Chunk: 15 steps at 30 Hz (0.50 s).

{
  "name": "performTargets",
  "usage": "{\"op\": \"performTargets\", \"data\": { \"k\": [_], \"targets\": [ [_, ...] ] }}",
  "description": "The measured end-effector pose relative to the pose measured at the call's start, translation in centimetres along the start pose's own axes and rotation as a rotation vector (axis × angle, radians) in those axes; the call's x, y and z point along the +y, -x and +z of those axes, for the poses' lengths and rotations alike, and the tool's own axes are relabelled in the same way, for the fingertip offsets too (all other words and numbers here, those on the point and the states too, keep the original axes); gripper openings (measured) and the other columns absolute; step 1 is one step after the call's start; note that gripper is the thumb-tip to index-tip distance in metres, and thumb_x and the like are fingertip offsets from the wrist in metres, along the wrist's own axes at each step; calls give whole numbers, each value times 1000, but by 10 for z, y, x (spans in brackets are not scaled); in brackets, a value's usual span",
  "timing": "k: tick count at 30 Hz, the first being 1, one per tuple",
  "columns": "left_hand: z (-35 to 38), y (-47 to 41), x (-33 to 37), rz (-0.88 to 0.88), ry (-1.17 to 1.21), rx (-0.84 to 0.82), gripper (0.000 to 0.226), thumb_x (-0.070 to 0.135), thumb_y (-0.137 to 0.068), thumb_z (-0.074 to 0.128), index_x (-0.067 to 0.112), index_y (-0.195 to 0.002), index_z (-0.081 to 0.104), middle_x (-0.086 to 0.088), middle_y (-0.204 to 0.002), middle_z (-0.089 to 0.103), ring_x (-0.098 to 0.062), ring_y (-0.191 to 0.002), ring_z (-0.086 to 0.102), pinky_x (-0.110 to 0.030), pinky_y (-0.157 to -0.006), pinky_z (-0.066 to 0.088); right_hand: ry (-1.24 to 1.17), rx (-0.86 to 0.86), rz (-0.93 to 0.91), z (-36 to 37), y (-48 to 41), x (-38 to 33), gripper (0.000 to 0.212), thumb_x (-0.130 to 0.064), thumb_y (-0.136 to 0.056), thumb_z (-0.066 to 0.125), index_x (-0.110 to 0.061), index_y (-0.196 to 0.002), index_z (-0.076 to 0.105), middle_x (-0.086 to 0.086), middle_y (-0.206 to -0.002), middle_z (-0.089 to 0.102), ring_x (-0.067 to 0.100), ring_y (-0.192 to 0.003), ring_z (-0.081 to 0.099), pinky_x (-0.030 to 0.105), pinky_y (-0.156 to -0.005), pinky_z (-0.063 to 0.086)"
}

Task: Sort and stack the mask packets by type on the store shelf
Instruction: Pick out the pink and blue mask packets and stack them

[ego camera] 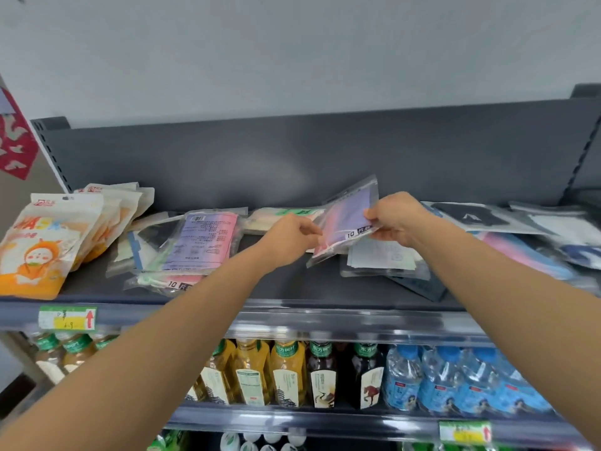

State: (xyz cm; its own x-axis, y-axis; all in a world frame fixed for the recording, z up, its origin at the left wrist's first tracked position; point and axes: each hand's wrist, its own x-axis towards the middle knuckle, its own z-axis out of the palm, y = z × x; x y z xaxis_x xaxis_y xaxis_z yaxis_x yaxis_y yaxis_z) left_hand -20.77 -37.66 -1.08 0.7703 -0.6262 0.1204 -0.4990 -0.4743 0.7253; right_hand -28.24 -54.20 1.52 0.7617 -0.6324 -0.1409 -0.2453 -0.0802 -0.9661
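Left hand (292, 237) and right hand (401, 219) pinch edges of purple-pink packet (344, 219) above shelf (276, 286).

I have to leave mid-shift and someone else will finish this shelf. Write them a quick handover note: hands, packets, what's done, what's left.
Hands: left hand and right hand both pinch one clear packet of purple-pink masks, held tilted above the middle of the dark grey shelf.
Done: orange cartoon mask packets are grouped at the far left. A pile topped by a purple-pink packet lies left of centre.
Left: the held packet probably goes on that pile. The loose clear packets under it and the mixed black, white and pink-blue heap on the right look unsorted.
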Motion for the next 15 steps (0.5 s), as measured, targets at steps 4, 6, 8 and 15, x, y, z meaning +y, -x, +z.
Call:
{"op": "performTargets", "data": {
  "k": [4, 6, 8, 15],
  "targets": [
    [27, -9, 22, -42, -4, 5, 10, 19, -88, 62, 12, -80, 61, -16, -89, 59, -20, -79, 50, -43, -87, 51, 80, 34, -66, -30, 1, 6, 20, 11, -90, 46, -6, -87, 57, 6, -70, 47, 15, -56, 46, 29, -53, 50],
    [39, -13, 33, -85, 44, -4, 24, 24, -88, 62, 19, -71, 46, -11, -85, 49, -20, -78, 47, -42, -82, 50, 87, 38, -104, -47, 1, 10, 21, 7, -91, 47, -10, -87, 57, 3, -71, 47, 14, -58, 46, 29, -57, 47],
    [48, -14, 44, -122, 187, -31, 20, 28, -89, 63, 17, -82, 48, -7, -91, 51, -22, -81, 52, -40, -84, 51, 33, 79, -123, -62, 2, 14, 26, 5, -91, 47, -15, -74, 49, 2, -70, 48, 13, -56, 46, 24, -51, 42],
    [51, -13, 64, -182, 430, 58, 41, 16, -84, 70, -2, -119, 57, -15, -114, 67, -27, -93, 65, -37, -87, 53, -103, 93, -93, -70, 5, 12, 29, 5, -92, 44, -13, -71, 50, 5, -68, 50, 16, -56, 43, 25, -53, 37]
  ]
}}
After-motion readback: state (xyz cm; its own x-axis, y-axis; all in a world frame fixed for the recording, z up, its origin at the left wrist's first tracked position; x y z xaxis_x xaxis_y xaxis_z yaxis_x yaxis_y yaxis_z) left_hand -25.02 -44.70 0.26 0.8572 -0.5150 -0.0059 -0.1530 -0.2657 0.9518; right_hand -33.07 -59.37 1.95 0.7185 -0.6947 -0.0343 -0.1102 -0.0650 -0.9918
